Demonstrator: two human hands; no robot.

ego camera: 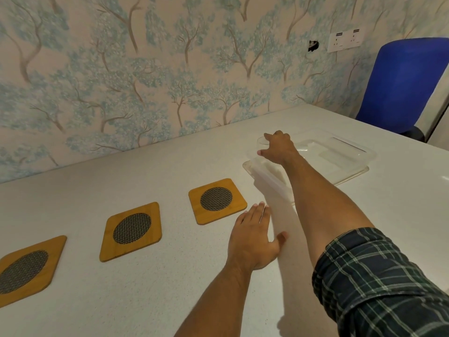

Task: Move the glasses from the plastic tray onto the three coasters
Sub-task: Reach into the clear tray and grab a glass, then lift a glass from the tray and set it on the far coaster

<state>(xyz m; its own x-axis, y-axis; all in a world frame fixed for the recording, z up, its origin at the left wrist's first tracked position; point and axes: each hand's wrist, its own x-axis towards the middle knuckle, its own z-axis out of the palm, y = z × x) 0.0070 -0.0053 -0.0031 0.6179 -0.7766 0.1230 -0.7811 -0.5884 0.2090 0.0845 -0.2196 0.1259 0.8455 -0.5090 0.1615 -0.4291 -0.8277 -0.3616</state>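
Three wooden coasters with dark mesh centres lie in a row on the white table: the left coaster (26,267), the middle coaster (132,231) and the right coaster (217,200). All three are bare. A clear plastic tray (340,154) sits at the far right. My right hand (277,147) reaches over its left end, fingers curled around the rim of a clear glass (262,141) that is hard to make out. My left hand (252,237) rests flat on the table beside the right coaster, fingers apart, holding nothing.
The table (170,288) runs along a wall papered with blue trees. A blue chair (401,86) stands past the far right corner. A socket plate (345,39) is on the wall.
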